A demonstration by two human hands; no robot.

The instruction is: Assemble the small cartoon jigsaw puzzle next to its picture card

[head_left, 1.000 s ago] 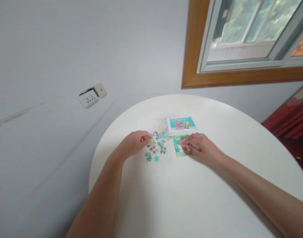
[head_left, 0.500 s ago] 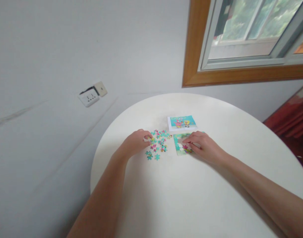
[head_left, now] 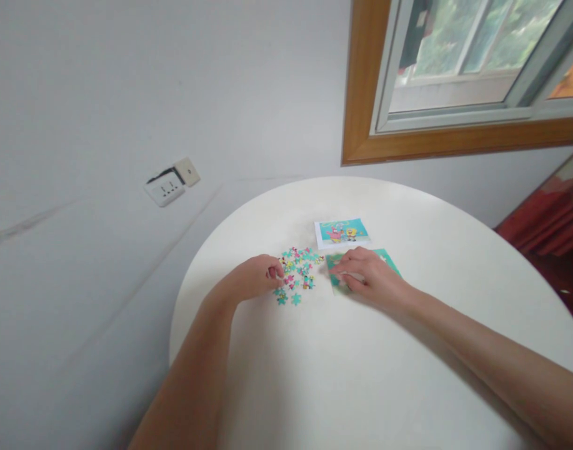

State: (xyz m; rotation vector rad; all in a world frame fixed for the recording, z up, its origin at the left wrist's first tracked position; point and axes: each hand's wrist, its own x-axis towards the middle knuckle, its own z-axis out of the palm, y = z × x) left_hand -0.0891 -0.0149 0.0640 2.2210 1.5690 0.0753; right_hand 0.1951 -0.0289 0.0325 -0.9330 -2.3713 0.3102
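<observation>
On the white table, a loose pile of jigsaw puzzle pieces (head_left: 295, 270) in teal, pink and yellow lies between my hands. My left hand (head_left: 255, 276) rests at the pile's left edge, fingers curled and thumb close to the fingertips; whatever they hold is hidden. Over the puzzle board (head_left: 388, 257), my right hand (head_left: 368, 275) has its thumb and fingers bent together near the board's left side. What sits in its fingertips is too small to tell. The hand covers most of the board. Behind it lies a picture card (head_left: 343, 232) with a pink and a yellow cartoon figure.
The round white table (head_left: 323, 375) stands against a pale wall with a socket (head_left: 165, 189). A wood-framed window (head_left: 368, 81) is at the upper right. Red fabric (head_left: 543, 225) hangs beyond the table's right edge.
My right hand has shifted left across the board, uncovering its right end. My left hand has moved slightly left and down at the pile's edge. The camera view has shifted a little.
</observation>
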